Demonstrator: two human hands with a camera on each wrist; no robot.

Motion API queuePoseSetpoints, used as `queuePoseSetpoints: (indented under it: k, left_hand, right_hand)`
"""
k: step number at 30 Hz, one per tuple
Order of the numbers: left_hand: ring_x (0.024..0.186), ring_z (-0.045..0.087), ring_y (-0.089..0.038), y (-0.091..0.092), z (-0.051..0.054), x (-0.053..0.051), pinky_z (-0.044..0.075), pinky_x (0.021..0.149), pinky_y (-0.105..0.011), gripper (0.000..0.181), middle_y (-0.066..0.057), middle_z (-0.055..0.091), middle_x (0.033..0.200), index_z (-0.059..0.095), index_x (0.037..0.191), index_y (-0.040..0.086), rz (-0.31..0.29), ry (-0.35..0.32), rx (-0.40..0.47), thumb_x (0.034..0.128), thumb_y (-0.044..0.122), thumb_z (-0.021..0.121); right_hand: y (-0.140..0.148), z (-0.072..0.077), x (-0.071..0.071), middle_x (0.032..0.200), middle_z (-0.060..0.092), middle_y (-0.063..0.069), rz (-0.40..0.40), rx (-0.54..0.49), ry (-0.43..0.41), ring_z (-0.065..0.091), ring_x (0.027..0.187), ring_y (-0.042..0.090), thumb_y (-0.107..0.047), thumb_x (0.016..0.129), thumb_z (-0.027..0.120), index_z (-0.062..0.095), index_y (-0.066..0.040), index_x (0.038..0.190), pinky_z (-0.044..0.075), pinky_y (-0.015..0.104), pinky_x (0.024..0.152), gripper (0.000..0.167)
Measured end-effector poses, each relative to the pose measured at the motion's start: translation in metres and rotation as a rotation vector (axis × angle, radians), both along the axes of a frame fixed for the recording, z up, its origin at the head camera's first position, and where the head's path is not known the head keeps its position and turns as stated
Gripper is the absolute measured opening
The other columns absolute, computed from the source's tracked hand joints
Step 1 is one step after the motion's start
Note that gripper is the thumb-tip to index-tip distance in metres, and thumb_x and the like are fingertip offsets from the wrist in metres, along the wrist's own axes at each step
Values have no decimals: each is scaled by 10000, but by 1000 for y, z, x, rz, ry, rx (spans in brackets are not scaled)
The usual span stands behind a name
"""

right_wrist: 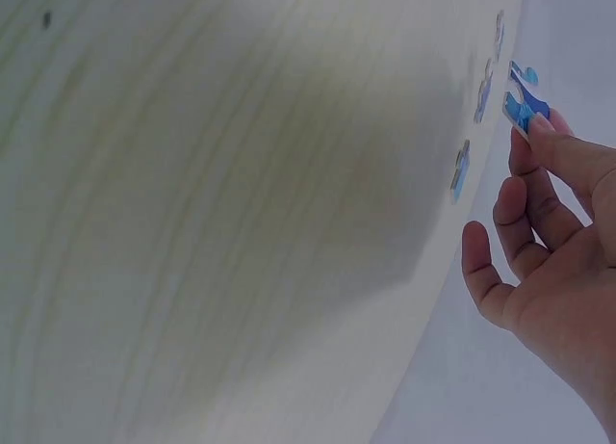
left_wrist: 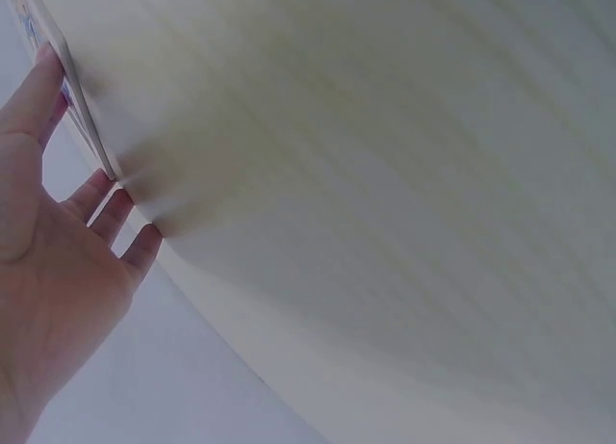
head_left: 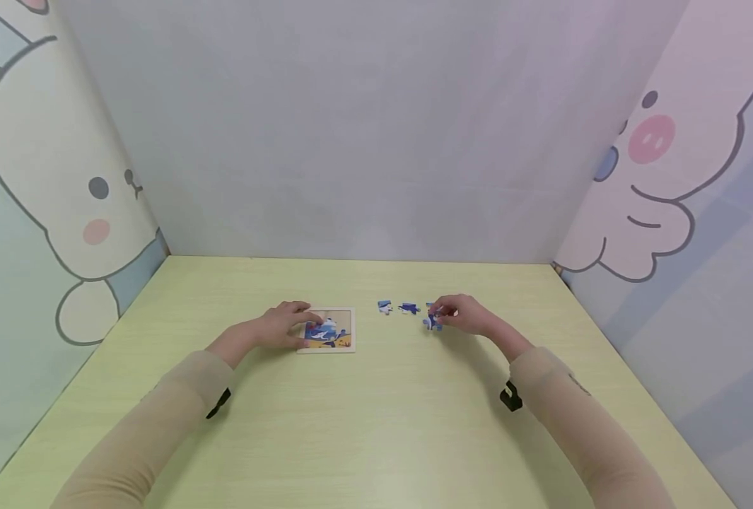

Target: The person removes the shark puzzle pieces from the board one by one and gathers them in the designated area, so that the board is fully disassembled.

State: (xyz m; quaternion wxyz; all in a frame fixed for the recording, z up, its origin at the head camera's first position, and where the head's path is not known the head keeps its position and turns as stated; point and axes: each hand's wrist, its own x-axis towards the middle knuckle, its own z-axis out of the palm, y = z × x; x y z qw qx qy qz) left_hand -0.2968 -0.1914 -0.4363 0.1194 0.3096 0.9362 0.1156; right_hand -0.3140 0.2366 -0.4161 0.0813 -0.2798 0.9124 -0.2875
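One puzzle piece [right_wrist: 518, 107] pinched in the right hand [head_left: 465, 314] off the table [head_left: 376, 424], beside three loose pieces [head_left: 409, 309], with the puzzle tray [head_left: 353, 331] to that hand's left, nearer the left hand [head_left: 281, 326], whose relaxed, spread fingers touch its left side.

A: What's at the back?
B: Plain pale-grey wall [head_left: 351, 127], upper centre. White cartoon animal [head_left: 39, 162] upper left, pink-snouted cartoon [head_left: 662, 141] upper right.
A: Below?
B: Yellow-green wood-grain tabletop [head_left: 363, 431], lower half. Light's diffuse.
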Motion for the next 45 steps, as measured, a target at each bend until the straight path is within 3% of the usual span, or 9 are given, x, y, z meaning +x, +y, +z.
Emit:
queuePoseSetpoints:
  k: [13, 21, 25, 33, 45]
  left_hand:
    - [1359, 239, -457, 0, 0, -1, 265, 1010, -676, 528, -203, 269, 1508, 448, 1385, 268, -13, 5, -1, 900, 386, 622]
    - [1344, 258, -466, 1, 0, 0, 279, 996, -678, 516, -216, 285, 1494, 455, 1372, 253, -17, 13, 6, 900, 372, 627]
    - [1345, 253, -467, 1, 0, 0, 276, 995, -682, 518, -217, 277, 1498, 447, 1375, 254, -15, 10, 5, 903, 370, 623]
    - [1349, 244, -464, 2, 2, 1, 261, 1014, -669, 525, -212, 268, 1503, 428, 1384, 261, -7, -5, 15, 905, 351, 625]
    - [1379, 248, -391, 1, 0, 2, 215, 1077, -625, 547, -147, 311, 1502, 453, 1327, 180, 69, -34, 49, 870, 396, 661]
  right_hand:
    - [11, -14, -6, 832, 635, 15, -45, 24, -34, 496, 744, 137, -54, 899, 609, 691, -96, 1019, 427, 265, 656, 151]
    - [11, -17, -6, 943, 664, 9, -83, 56, -16, 524, 797, 148, -87, 890, 627, 685, -106, 1005, 452, 288, 697, 131]
    - [10, -9, -5, 990, 652, 31, -99, 52, 1, 526, 824, 172, -115, 889, 635, 682, -102, 1033, 450, 298, 691, 153]
    - [-6, 11, 0, 1012, 648, 54, -48, 9, 26, 544, 833, 175, -156, 885, 659, 669, -60, 1081, 456, 285, 660, 218]
    - [-52, 32, -1, 1053, 649, 32, -26, 1, 62, 532, 874, 175, -158, 883, 668, 667, -85, 1113, 473, 285, 713, 241]
